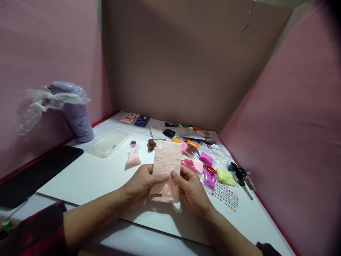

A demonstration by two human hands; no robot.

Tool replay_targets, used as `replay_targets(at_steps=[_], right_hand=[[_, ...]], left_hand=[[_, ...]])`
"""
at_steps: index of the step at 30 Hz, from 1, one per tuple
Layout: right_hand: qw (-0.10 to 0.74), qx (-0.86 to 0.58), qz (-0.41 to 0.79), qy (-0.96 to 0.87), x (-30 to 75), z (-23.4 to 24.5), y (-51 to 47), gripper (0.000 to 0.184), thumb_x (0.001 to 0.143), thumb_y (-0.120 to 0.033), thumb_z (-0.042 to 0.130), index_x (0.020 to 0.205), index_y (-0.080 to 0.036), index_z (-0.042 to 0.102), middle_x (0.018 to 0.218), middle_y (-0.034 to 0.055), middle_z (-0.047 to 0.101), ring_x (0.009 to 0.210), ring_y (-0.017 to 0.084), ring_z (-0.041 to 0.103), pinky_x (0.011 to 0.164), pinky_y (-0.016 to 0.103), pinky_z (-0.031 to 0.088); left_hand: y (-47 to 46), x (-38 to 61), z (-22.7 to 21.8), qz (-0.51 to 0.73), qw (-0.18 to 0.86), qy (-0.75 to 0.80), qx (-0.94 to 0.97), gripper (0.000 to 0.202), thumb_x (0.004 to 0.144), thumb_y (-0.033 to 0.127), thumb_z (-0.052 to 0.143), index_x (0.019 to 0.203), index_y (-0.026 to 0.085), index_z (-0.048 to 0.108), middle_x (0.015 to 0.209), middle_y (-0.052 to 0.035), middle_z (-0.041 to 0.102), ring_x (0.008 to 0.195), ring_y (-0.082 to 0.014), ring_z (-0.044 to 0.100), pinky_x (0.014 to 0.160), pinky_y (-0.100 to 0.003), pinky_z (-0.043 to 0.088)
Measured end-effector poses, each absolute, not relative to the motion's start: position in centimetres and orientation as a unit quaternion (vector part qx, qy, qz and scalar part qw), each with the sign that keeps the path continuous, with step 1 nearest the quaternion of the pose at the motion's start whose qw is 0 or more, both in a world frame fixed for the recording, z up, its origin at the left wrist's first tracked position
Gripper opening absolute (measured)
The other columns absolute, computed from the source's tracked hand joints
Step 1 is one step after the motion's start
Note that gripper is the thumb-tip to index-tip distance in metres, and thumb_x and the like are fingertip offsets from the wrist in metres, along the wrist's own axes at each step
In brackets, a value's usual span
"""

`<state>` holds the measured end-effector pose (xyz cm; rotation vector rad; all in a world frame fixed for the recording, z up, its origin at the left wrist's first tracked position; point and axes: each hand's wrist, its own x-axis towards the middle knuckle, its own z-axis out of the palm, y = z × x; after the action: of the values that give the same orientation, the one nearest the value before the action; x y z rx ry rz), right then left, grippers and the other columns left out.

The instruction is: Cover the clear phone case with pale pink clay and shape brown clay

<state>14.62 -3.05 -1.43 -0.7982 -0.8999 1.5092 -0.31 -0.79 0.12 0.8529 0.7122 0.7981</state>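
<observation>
Between my two hands, a phone case [167,156] coated in pale pink clay is held up above the white board. My left hand [142,179] grips its left edge, the thumb lying across the clay. At the right edge, my right hand [193,186] holds it the same way, its thumb tip pressed on the clay near the other thumb. The clay looks lumpy, with a camera cutout at the top left corner and a bare patch low on the left. Fingers behind the case are hidden. Beyond my left hand lies a small bag of pale pink clay [133,156].
A clear case package [109,143] and a brown clay lump [151,145] lie on the board [101,188]. Right of my hands are colored clay packets [226,176], a gem sticker sheet [226,195] and keys [241,177]. At left stand a purple tumbler [78,121] and a black phone-like slab [39,174].
</observation>
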Motion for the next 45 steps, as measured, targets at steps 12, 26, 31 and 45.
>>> replay_targets(at_steps=[12,26,31,45], right_hand=[[0.575,-0.333,0.635,-0.395,14.8,-1.6,-2.9,0.018,0.073,-0.030,0.075,0.085,-0.020,0.066,0.083,0.0026,0.067,0.078,0.019,0.063,0.078,0.034,0.049],[0.581,-0.301,0.652,-0.383,14.6,-1.2,-3.0,0.015,0.076,-0.032,0.072,0.083,-0.021,0.064,0.081,0.0016,0.066,0.074,0.017,0.062,0.073,0.031,0.049],[0.575,-0.305,0.667,-0.364,14.5,-0.8,-3.2,0.019,0.079,-0.036,0.069,0.077,-0.019,0.061,0.071,0.0001,0.063,0.063,0.013,0.058,0.065,0.027,0.047],[0.536,-0.361,0.660,-0.384,14.8,-1.4,-2.9,0.028,0.073,-0.041,0.073,0.066,-0.016,0.060,0.054,-0.0026,0.054,0.048,0.010,0.046,0.051,0.024,0.035]], left_hand=[[-1.0,-0.6,0.2,0.344,0.781,0.300,0.427,0.040,0.067,0.025,0.076,0.103,0.010,0.068,0.093,-0.0147,0.071,0.081,-0.0249,0.066,0.075,-0.034,0.049],[-0.6,-0.6,-0.2,0.340,0.757,0.337,0.445,0.046,0.059,0.026,0.081,0.100,0.008,0.069,0.091,-0.0145,0.072,0.078,-0.0253,0.067,0.073,-0.033,0.049],[-0.3,-0.8,-0.2,0.376,0.760,0.310,0.431,0.044,0.063,0.026,0.079,0.102,0.008,0.068,0.094,-0.0156,0.072,0.083,-0.0262,0.067,0.078,-0.034,0.049],[-0.6,-0.6,0.8,0.442,0.760,0.317,0.355,0.036,0.079,0.038,0.064,0.095,0.005,0.067,0.082,-0.0151,0.072,0.071,-0.0228,0.068,0.062,-0.030,0.052]])
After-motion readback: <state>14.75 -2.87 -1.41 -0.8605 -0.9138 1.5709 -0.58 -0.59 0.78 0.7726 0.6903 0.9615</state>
